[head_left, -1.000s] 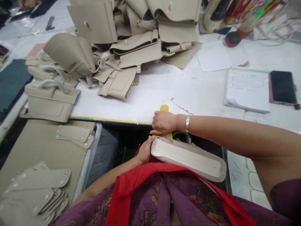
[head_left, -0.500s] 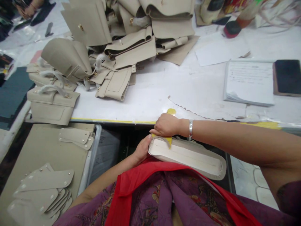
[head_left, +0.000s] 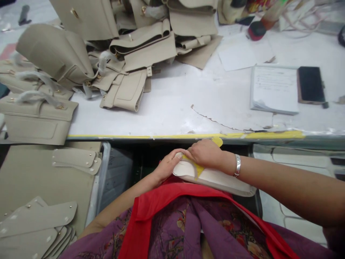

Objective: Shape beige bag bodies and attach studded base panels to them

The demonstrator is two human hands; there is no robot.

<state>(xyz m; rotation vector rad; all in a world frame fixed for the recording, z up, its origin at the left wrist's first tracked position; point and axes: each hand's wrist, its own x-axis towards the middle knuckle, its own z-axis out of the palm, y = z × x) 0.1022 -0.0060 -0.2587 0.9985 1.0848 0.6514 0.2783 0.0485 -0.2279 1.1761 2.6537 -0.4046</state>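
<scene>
A long beige bag part (head_left: 223,181) with a white inner face lies across my lap, against the red apron (head_left: 172,194). My left hand (head_left: 167,166) grips its left end, thumb over the rim. Closed around a flat yellow tool (head_left: 199,169), my right hand (head_left: 206,154) presses it at that same end. The tool's rounded tip sticks out past my knuckles, and its pointed end rests over the white face. Its middle is hidden under my fingers, so its exact kind cannot be told.
Beige handbags (head_left: 35,115) and bag panels (head_left: 145,54) are heaped on the white table (head_left: 167,118). A notebook (head_left: 275,88) and a phone (head_left: 311,84) lie at the right. Several beige strips with studs (head_left: 37,219) rest on a board (head_left: 24,180) at the lower left.
My right hand has moved right and slightly down with the yellow tool, whose rounded tip now sits farther right. The bag part has tilted, and the camera view has shifted a little.
</scene>
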